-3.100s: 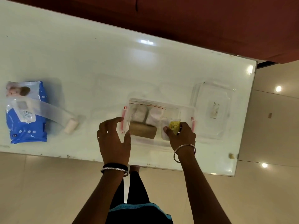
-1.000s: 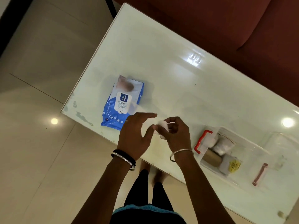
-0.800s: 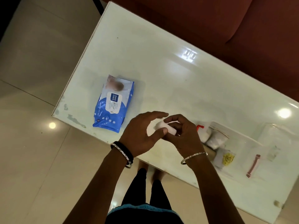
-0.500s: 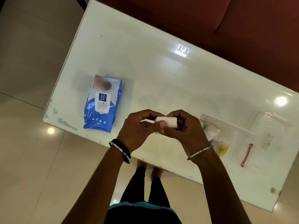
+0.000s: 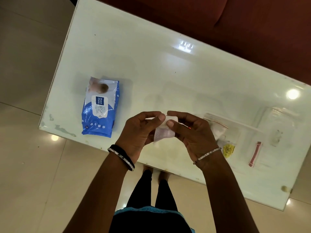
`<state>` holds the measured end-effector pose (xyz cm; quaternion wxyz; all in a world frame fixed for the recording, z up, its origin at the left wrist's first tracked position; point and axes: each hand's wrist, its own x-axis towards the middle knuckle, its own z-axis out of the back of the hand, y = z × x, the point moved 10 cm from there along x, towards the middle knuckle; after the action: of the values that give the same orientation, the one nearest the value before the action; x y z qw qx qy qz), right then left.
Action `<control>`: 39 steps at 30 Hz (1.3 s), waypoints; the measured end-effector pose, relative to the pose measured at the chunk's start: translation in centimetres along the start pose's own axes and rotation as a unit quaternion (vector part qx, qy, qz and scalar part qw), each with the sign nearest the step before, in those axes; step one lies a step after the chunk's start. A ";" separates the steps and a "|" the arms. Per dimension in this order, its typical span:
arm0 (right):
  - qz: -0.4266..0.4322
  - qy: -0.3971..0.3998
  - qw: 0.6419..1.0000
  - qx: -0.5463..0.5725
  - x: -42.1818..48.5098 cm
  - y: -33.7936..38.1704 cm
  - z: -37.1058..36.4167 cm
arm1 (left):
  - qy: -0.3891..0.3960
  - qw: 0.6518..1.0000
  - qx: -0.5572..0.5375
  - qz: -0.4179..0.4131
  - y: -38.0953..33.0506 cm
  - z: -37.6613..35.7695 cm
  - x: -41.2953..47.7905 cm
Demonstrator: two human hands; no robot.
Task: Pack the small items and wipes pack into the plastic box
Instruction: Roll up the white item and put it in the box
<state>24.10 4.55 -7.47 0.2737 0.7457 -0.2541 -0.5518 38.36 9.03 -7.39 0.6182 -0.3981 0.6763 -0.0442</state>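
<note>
Both hands hold a small white gauze bandage roll (image 5: pixel 168 126) above the table's near edge. My left hand (image 5: pixel 139 132) pinches its left side and my right hand (image 5: pixel 193 132) grips its right end; a loose mesh tail hangs below. The blue wipes pack (image 5: pixel 100 107) lies flat on the table to the left, apart from my hands. The clear plastic box (image 5: pixel 242 142) with red latches sits to the right, partly hidden by my right hand. Inside it I see a white bundle (image 5: pixel 218 132) and a yellow-labelled item (image 5: pixel 228 148).
The white glass table (image 5: pixel 151 64) runs diagonally. The box's clear lid (image 5: pixel 277 125) lies beyond the box at the far right. A dark red sofa (image 5: pixel 235 22) stands behind the table. Tiled floor lies to the left and below, where the person's legs show.
My hands went from the box to the loose bandage near the wipes pack and lifted it. A mesh tail now hangs below the roll. The view has swung left.
</note>
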 end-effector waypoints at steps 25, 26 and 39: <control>-0.002 0.007 1.000 -0.015 0.5 0.1 0.4 | -0.027 0.998 0.006 0.055 1.0 0.4 1.4; -0.012 0.006 1.000 0.002 0.4 -0.1 0.4 | -0.022 0.999 0.004 0.049 0.9 0.3 1.4; 0.003 -0.042 0.999 -0.005 -0.1 0.1 1.2 | -0.001 0.996 -0.053 0.077 1.2 0.1 0.8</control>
<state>22.94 4.42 -7.64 0.2681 0.7196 -0.2644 -0.5834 37.96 9.42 -8.69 0.5984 -0.3772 0.7057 0.0402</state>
